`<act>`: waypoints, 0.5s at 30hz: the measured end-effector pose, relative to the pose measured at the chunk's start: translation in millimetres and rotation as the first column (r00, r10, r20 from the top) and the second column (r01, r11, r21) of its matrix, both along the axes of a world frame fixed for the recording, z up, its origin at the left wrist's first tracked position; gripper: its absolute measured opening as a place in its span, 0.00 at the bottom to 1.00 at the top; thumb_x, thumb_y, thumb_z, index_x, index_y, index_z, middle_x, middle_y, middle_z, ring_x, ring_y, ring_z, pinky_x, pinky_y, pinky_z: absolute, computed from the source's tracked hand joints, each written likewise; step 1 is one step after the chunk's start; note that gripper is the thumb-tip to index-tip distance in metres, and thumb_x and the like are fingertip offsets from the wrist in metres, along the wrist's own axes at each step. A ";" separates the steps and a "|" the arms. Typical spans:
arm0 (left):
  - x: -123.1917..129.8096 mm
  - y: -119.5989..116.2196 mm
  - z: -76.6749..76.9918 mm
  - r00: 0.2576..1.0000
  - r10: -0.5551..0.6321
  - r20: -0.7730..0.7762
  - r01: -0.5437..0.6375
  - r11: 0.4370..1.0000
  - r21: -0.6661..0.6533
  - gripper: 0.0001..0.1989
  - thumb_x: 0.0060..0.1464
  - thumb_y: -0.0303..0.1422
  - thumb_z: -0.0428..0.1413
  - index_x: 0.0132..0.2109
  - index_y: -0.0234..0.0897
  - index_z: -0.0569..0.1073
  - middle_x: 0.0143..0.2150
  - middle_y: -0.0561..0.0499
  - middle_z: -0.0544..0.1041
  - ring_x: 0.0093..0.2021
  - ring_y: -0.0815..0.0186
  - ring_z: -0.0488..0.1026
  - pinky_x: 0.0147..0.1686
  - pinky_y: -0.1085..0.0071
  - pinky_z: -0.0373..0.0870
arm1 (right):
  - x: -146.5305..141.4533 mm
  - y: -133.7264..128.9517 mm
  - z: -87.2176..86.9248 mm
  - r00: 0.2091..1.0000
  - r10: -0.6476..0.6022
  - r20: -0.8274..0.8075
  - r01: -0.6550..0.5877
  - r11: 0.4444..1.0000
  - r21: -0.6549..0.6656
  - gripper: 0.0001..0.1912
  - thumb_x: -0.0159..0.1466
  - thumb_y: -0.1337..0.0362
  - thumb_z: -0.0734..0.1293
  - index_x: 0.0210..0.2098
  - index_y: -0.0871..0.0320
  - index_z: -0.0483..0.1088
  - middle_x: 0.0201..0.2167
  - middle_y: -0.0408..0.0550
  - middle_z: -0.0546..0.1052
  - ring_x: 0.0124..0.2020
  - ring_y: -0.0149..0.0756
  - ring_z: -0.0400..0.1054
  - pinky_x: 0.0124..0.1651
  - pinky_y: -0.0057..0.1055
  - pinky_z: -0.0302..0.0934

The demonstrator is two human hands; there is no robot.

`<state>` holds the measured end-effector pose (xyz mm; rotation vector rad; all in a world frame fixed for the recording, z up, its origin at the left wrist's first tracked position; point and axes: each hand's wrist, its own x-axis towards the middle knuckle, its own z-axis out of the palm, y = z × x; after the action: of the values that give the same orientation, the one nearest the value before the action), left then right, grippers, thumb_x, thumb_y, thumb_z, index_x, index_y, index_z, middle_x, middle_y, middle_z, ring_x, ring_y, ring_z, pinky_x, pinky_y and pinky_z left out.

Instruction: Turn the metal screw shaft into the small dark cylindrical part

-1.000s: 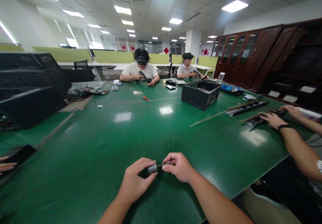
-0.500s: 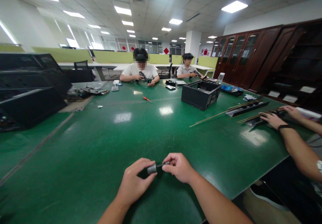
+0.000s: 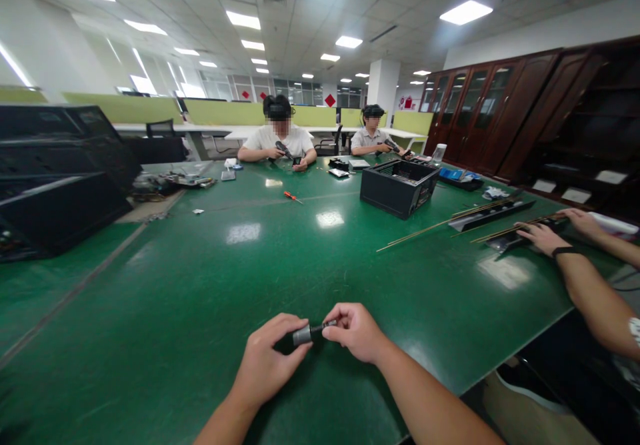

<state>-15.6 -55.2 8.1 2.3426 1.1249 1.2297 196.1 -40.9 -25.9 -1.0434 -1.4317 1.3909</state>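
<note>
Low in the head view, my left hand (image 3: pixel 265 364) pinches a short grey cylinder (image 3: pixel 301 336) between thumb and fingers. From the cylinder's right end runs a thin dark shaft (image 3: pixel 317 329). My right hand (image 3: pixel 361 336) pinches the far end of this shaft between thumb and forefinger, and its fingertips partly hide that end. Both hands are over the near part of the green table (image 3: pixel 165 338). What kind of part the cylinder and shaft make up, I cannot tell.
An orange-handled screwdriver (image 3: pixel 293 196) lies mid-table. Beyond it stands a black computer case (image 3: pixel 397 188). More black cases (image 3: pixel 60 212) are at left. Thin rods (image 3: pixel 415 235) lie at right, near a co-worker's hands (image 3: pixel 545 238). Two people (image 3: pixel 277 142) sit opposite, handling tools.
</note>
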 end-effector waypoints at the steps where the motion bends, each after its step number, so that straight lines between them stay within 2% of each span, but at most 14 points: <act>1: -0.1 0.0 -0.1 1.000 0.001 0.001 -0.001 1.000 0.000 0.10 0.52 0.30 0.62 0.43 0.39 0.79 0.38 0.47 0.79 0.37 0.62 0.78 0.38 0.69 0.76 | 0.1 0.0 0.0 1.000 -0.001 -0.001 0.001 1.000 -0.001 0.09 0.54 0.63 0.73 0.32 0.61 0.73 0.17 0.36 0.65 0.17 0.24 0.55 0.21 0.23 0.48; 15: 1.5 -0.5 4.2 1.000 0.001 0.004 -0.001 1.000 0.003 0.10 0.52 0.31 0.62 0.43 0.38 0.79 0.37 0.46 0.79 0.37 0.62 0.78 0.37 0.69 0.76 | 0.9 1.0 -2.8 1.000 -0.002 -0.002 0.002 1.000 0.001 0.10 0.53 0.62 0.73 0.32 0.61 0.73 0.17 0.36 0.65 0.19 0.25 0.56 0.22 0.24 0.48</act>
<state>-14.1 -55.7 12.3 2.3412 1.1238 1.2359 197.0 -39.9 -28.7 -1.0423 -1.4293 1.3889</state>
